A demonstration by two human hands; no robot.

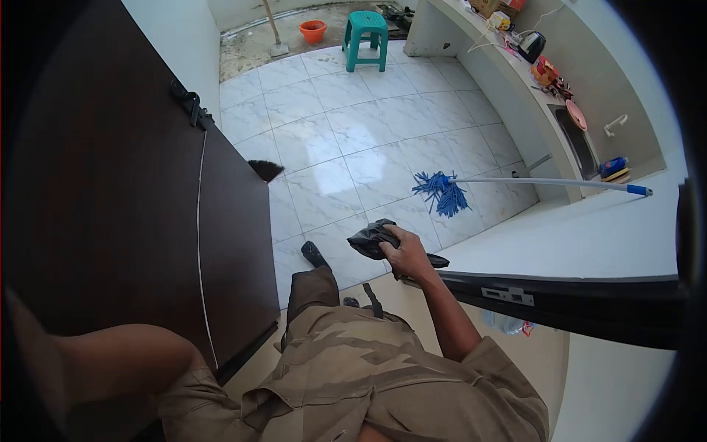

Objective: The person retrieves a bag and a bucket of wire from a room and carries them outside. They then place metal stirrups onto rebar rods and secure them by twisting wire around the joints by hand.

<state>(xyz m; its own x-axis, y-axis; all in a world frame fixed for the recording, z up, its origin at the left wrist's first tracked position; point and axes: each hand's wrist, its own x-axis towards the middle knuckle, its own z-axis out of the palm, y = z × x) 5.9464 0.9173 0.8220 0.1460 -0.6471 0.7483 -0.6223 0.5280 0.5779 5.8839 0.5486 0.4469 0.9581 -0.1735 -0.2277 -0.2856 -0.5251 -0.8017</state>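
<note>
My right hand (409,254) is closed around a crumpled black plastic bag (368,241), held in front of my body at the doorway. Part of the black plastic also shows behind the wrist. My left arm (125,357) stretches to the dark left edge of the view beside the brown door (110,221); the hand itself cannot be seen. One dark shoe (315,254) steps onto the tiled floor (324,199).
A blue mop (445,193) leans its handle toward the right wall. Broom bristles (266,170) poke out past the door. Farther back are a green stool (366,37), an orange basin (313,31) and a counter with a sink (574,144). The door frame (574,300) is close on my right.
</note>
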